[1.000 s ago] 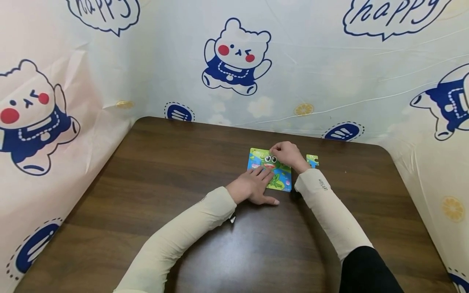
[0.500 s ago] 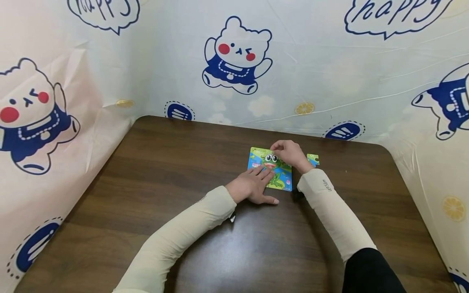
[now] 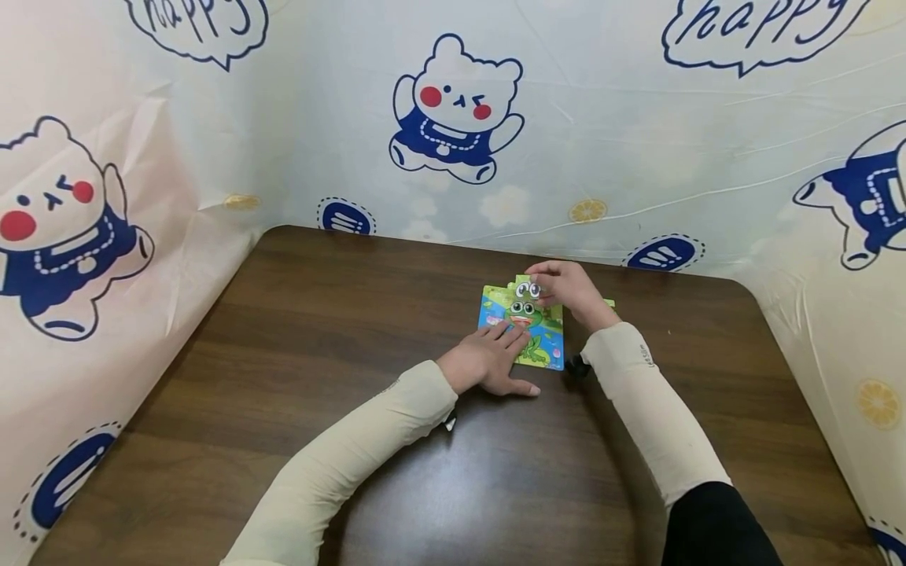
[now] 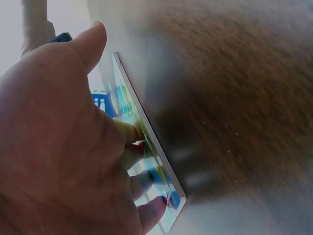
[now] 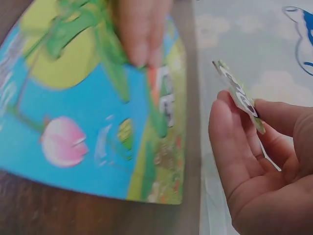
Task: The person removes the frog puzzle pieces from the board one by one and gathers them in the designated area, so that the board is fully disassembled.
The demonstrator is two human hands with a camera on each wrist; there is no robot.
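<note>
Pinching by one end leaves room for a slip

The right hand grips a piece between thumb and fingers, tilted and raised at the far edge of the frog board, apart from it. Since the pinch seems to take only the piece's right end, a loosened thumb could drop it onto the board or the table beyond.

The left hand lies spread, fingers resting on the board's near left part and holding nothing. Should that touch ease or push sideways, the board might skid, as the table looks smooth. Those fingers also cover part of the board, so a fault beneath could go unseen; whether there is one, I cannot tell.

Another piece lies right of the board, mostly hidden by the right arm; a low swing could knock it away.
</note>
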